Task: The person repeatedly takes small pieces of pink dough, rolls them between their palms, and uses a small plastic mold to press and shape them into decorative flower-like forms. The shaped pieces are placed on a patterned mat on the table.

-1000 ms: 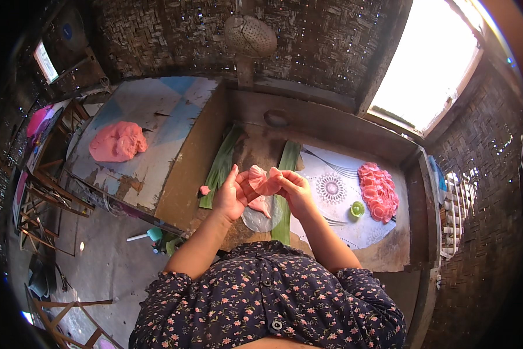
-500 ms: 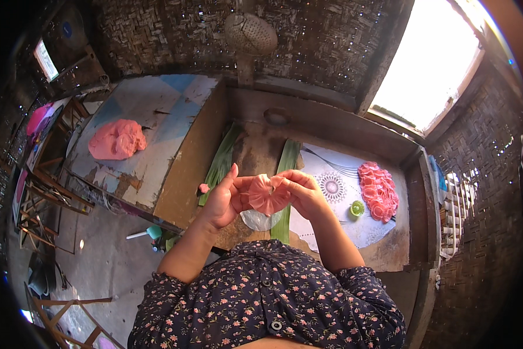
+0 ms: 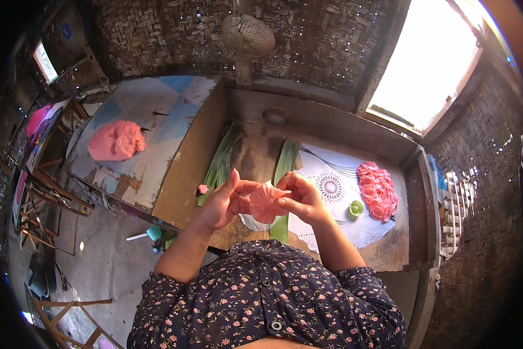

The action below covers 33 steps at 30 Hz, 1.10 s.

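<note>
1. Head view: the pink ruffled piece (image 3: 265, 203) sits between my hands, above a clear disc (image 3: 256, 224). My right hand (image 3: 304, 199) has thumb and forefinger closed on its gathered right tip. My left hand (image 3: 222, 205) bears on its left edge with the fingers, thumb standing apart; whether those fingers pinch, I cannot tell.
2. I judge it light, soft and limp, like thin dough, perhaps slightly tacky. Its rim would tear or flatten under a hard squeeze.
3. The thicker gathered tip looks the best hold; the frilled edge wants only support from below.
4. Two long green strips, a left strip (image 3: 218, 166) and a right strip (image 3: 286, 158), lie beyond my hands. The wooden side wall (image 3: 183, 166) bounds my left, so I'd keep that elbow in.
5. Rightward seems roomier, over the patterned sheet (image 3: 313, 166), though the small green cup (image 3: 356, 208) and the pile of pink ruffles (image 3: 379, 192) stand there, near the tray's right wall (image 3: 419, 203).
</note>
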### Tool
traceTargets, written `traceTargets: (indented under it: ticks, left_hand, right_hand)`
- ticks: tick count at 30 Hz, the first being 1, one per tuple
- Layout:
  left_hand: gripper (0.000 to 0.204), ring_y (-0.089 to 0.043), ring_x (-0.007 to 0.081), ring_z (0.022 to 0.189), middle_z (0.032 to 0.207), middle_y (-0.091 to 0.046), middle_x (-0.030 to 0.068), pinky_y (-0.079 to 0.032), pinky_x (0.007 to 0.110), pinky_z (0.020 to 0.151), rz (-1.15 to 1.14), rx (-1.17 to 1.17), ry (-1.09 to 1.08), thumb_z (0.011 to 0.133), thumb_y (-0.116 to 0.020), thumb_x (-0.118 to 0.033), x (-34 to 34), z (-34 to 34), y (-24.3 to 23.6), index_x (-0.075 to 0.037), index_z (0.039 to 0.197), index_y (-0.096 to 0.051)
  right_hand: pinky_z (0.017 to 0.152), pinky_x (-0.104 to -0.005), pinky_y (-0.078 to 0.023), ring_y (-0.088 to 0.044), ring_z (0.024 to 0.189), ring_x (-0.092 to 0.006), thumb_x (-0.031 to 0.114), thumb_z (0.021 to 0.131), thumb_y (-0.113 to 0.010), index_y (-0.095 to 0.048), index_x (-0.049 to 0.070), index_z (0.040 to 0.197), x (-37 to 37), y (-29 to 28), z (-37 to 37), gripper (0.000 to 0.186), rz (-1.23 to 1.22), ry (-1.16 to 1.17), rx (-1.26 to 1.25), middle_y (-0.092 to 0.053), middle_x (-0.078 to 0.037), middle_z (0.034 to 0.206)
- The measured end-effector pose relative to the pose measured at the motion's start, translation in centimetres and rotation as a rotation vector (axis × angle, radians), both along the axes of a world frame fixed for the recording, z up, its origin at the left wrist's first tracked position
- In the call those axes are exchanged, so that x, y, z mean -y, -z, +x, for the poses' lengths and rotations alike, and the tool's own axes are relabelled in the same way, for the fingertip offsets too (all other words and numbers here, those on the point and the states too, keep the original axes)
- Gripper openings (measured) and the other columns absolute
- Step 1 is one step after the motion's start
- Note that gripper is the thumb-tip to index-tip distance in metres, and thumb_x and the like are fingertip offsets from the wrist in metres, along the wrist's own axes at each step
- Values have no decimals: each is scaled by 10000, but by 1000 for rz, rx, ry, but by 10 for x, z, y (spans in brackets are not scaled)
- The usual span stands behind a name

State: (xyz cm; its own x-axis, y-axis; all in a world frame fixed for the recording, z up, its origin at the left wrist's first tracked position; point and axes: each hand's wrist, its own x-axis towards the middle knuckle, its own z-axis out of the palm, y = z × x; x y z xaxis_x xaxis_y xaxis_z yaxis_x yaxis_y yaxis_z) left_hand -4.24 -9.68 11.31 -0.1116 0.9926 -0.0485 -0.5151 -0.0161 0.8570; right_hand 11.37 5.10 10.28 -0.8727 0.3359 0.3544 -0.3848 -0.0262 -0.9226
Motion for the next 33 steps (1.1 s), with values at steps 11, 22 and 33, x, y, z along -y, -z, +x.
traceTargets:
  ticks: [11, 22, 33]
  left_hand:
    - [695, -625, 225, 942, 1050, -623, 152, -502, 374, 827, 208, -100, 77, 934, -235, -537, 4, 1, 5, 54, 1132, -543]
    - [650, -612, 182, 865, 913, -641, 109, -474, 308, 765, 278, -768, 43, 897, -377, -573, 1, -9, -13, 15, 1041, -614]
    - [638, -571, 254, 1047, 1152, -576, 143, -447, 343, 893, -63, -832, -125, 921, -328, -534, -17, -8, 27, -46, 1329, -374]
  right_hand:
    - [541, -283, -478, -599, 616, -196, 16, 691, -691, -564, 39, 900, 3, -8, 5, 246, 747, 239, -279, -595, -73, 728]
    - [760, -320, -483, -615, 817, -218, 11, 714, -675, -491, 48, 1214, 10, -18, -4, 534, 635, 274, -176, -628, -66, 842]
    - [669, -226, -495, -600, 713, -104, -51, 701, -651, -453, 66, 1267, -27, 26, -12, 611, 100, 211, 366, -598, -23, 798]
